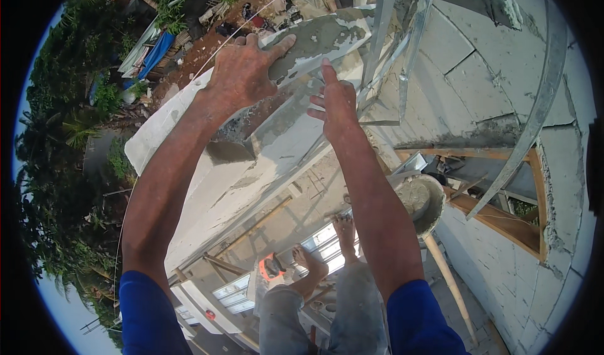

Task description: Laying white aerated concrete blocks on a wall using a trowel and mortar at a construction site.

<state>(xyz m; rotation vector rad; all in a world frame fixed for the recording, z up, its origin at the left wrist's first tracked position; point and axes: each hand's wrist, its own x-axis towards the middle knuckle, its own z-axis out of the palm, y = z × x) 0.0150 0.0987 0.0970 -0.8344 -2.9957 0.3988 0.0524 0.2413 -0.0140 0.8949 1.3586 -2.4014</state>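
A pale masonry block (355, 43) with a patchy coat of grey mortar on its upper face lies along the top of the white block wall (217, 213). My left hand (248, 72) is at the block's left end, its fingers bent over the far edge and partly hidden, its thumb stretched along the mortar. On the near side my right hand (336, 100) is raised with its thumb up and fingers apart, holding nothing; whether the thumb touches the block, I cannot tell. Below the hands, a hollow with rough grey mortar (251, 119) shows in the wall top.
A bucket of wet mortar (415, 197) stands right of my forearm, near a slanting wooden pole (450, 286). Metal strips (541, 112) hang before the right wall, which has a wooden window frame (535, 197). An orange-handled tool (272, 267) lies near my bare feet (308, 260). Left of the wall is a drop.
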